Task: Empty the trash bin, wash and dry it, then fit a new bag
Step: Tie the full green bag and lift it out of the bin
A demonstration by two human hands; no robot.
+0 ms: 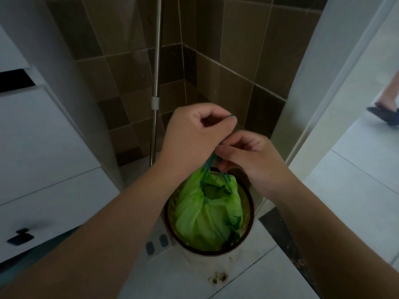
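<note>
A round trash bin (248, 225) with a dark rim stands on the tiled floor below me. Inside it sits a green bag (207, 214), gathered at the top by teal drawstrings (208, 165) that run up to my hands. My left hand (194, 134) is curled round the drawstring, whose loop shows over its fingers. My right hand (248, 156) pinches the same strings just above the bin's far rim. The two hands touch each other over the bag.
A metal pole (156, 87) leans in the brown-tiled corner behind the bin. White cabinet drawers (43, 169) with a dark knob stand at the left. A white door frame (319, 83) rises at the right; beyond it a person's foot (384, 113) in a dark slipper. Floor stain (218, 277).
</note>
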